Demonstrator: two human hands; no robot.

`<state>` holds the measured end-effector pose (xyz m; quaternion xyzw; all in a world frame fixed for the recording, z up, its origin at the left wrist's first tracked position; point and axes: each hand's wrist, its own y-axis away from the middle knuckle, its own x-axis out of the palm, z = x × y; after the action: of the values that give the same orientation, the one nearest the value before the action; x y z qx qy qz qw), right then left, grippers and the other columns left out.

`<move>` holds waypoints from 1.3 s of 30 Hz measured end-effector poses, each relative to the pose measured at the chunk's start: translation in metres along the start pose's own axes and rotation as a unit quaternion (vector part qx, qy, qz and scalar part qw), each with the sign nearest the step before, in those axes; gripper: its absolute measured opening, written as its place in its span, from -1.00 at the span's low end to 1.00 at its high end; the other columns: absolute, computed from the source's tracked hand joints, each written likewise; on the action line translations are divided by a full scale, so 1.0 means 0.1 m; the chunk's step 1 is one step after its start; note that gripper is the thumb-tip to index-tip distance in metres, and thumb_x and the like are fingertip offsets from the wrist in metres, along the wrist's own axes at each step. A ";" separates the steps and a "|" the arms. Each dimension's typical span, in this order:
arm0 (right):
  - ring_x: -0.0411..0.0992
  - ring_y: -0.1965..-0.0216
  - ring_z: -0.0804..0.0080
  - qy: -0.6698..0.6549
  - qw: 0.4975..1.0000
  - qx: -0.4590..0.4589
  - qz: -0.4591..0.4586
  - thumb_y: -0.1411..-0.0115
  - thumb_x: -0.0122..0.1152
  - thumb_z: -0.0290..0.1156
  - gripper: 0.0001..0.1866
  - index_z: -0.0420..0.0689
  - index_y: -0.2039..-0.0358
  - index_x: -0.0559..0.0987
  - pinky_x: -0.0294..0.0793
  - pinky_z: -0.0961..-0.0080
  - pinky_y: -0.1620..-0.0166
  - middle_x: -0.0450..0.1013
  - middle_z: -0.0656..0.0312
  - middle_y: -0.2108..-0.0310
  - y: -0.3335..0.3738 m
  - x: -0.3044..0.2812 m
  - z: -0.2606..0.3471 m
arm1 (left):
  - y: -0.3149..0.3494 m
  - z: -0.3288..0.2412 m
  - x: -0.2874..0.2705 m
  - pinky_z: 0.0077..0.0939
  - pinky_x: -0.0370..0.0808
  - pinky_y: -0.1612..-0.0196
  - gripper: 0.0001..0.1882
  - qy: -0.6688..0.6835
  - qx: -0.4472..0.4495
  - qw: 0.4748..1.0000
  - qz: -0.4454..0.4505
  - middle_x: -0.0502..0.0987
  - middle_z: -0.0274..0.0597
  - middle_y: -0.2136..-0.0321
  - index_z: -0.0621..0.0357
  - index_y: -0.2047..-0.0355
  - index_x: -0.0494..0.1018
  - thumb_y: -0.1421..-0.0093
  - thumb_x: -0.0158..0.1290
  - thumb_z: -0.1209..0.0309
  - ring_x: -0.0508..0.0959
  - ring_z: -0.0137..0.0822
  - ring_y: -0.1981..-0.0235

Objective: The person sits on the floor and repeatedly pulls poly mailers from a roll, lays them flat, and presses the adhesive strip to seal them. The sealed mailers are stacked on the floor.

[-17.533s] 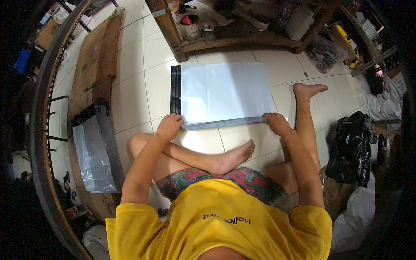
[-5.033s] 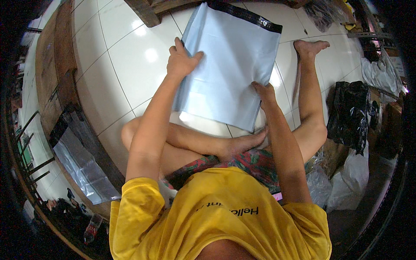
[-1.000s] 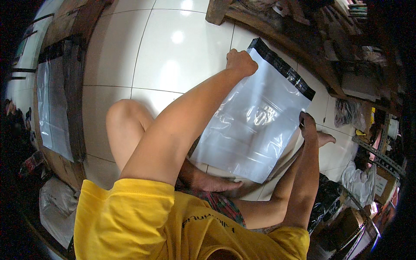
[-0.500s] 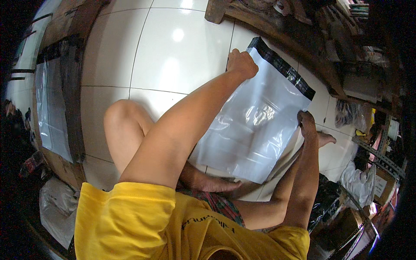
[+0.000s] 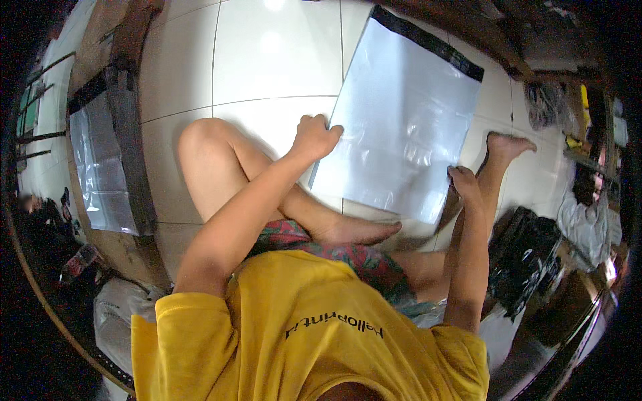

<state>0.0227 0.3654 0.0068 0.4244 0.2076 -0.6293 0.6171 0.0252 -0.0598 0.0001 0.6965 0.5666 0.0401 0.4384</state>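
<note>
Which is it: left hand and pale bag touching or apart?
Touching. The head view shows the left hand gripping the pale bag, thumb lapping over its left edge.

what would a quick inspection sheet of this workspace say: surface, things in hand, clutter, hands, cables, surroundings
Surface: glossy pale tiled floor with dark joints and bright reflections.
Things in hand: large white rectangular plastic bag with a black end strip, strip at the far end; whether it is lifted off the tiles is unclear.
Clutter: greyish-white plastic bagging with a black end at left; black crumpled plastic bag and white crumpled plastic bag at right.
Hands: left hand grips the held bag's left edge; right hand its right edge, fingers bent.
Cables: nothing seen.
Surroundings: dark brown wooden beam at upper right.
</note>
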 end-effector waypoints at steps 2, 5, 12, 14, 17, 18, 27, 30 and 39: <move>0.51 0.21 0.00 0.009 0.998 0.018 0.064 -0.20 0.17 0.04 -0.47 -0.24 0.16 0.55 0.50 0.08 0.09 0.53 -0.08 0.25 0.23 0.02 0.18 | 0.12 0.16 0.14 -0.07 0.40 -0.15 -0.43 0.017 0.005 1.000 -0.005 0.37 0.50 0.02 0.50 0.09 0.48 -0.17 0.03 0.12 0.43 0.27 -0.04; 0.55 0.21 -0.07 0.026 0.994 0.047 0.094 -0.19 0.23 -0.01 -0.49 -0.28 0.17 0.56 0.53 0.04 0.08 0.58 -0.15 0.24 0.35 0.06 0.06 | 0.15 0.18 0.31 -0.08 0.40 -0.15 -0.41 -0.010 0.016 1.000 -0.023 0.36 0.49 0.00 0.53 0.03 0.45 -0.18 0.01 0.14 0.43 0.27 -0.04; 0.54 0.11 -0.21 0.040 0.983 0.140 0.110 -0.16 0.17 -0.18 -0.58 -0.35 0.25 0.59 0.47 0.12 -0.04 0.56 -0.28 0.27 0.03 0.36 -0.56 | 0.21 0.13 0.27 -0.12 0.45 -0.08 -0.45 0.013 0.008 0.999 -0.049 0.50 0.41 0.11 0.53 0.05 0.46 -0.18 0.04 0.19 0.54 0.19 0.05; 0.51 0.04 -0.25 0.079 0.986 0.137 0.060 -0.17 0.17 -0.19 -0.55 -0.36 0.12 0.52 0.47 0.08 -0.07 0.53 -0.31 0.16 0.18 0.27 -0.48 | 0.30 0.13 0.26 -0.12 0.50 -0.01 -0.49 0.053 0.028 0.996 -0.069 0.59 0.34 0.24 0.49 0.07 0.46 -0.16 0.09 0.23 0.60 0.16 0.14; 0.47 0.00 -0.32 0.158 0.976 0.113 0.103 -0.19 0.18 -0.21 -0.48 -0.36 0.00 0.37 0.47 0.04 -0.08 0.48 -0.38 0.07 0.61 0.11 0.02 | 0.48 0.20 0.26 -0.12 0.50 0.00 -0.50 -0.080 0.062 0.989 -0.103 0.59 0.34 0.25 0.46 0.08 0.44 -0.15 0.10 0.22 0.60 0.18 0.15; 0.48 0.04 -0.34 0.158 0.971 0.121 0.133 -0.20 0.17 -0.28 -0.45 -0.35 -0.06 0.24 0.48 -0.01 -0.06 0.47 -0.44 0.14 0.65 0.16 -0.04 | 0.53 0.19 0.29 -0.10 0.51 0.01 -0.53 -0.111 0.064 0.987 -0.099 0.59 0.36 0.27 0.44 0.13 0.42 -0.16 0.10 0.21 0.60 0.21 0.15; 0.54 0.11 -0.30 0.164 0.974 0.122 0.095 -0.20 0.08 -0.46 -0.29 -0.29 -0.27 -0.03 0.54 -0.04 0.04 0.48 -0.46 0.19 0.78 0.39 0.03 | 0.52 0.19 0.47 -0.03 0.50 -0.01 -0.62 -0.165 0.081 0.974 -0.134 0.57 0.42 0.25 0.42 0.19 0.41 -0.17 0.07 0.27 0.58 0.31 0.14; 0.54 0.12 -0.30 0.143 0.978 0.119 0.095 -0.20 0.12 -0.44 -0.19 -0.26 -0.34 -0.11 0.55 -0.02 0.04 0.48 -0.46 0.18 0.84 0.34 0.15 | 0.54 0.20 0.41 -0.05 0.49 -0.04 -0.47 -0.151 0.068 0.979 -0.119 0.56 0.44 0.21 0.45 0.00 0.34 -0.15 0.12 0.28 0.58 0.28 0.11; 0.48 0.03 -0.30 0.212 0.964 -0.041 0.156 -0.10 0.40 -0.33 -0.18 -0.07 -0.26 0.09 0.56 0.03 0.04 0.37 -0.38 0.08 1.43 0.25 -0.03 | 1.07 0.29 0.41 -0.04 0.45 -0.10 -0.01 -0.310 0.209 0.927 -0.020 0.38 0.37 0.03 0.23 -0.32 -0.04 0.02 0.34 0.44 0.43 0.25 -0.04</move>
<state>0.1631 0.3308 0.0232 0.5499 0.2906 -0.4112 0.6664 0.1363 -0.0393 0.0341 0.7385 0.4116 -0.3062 0.4376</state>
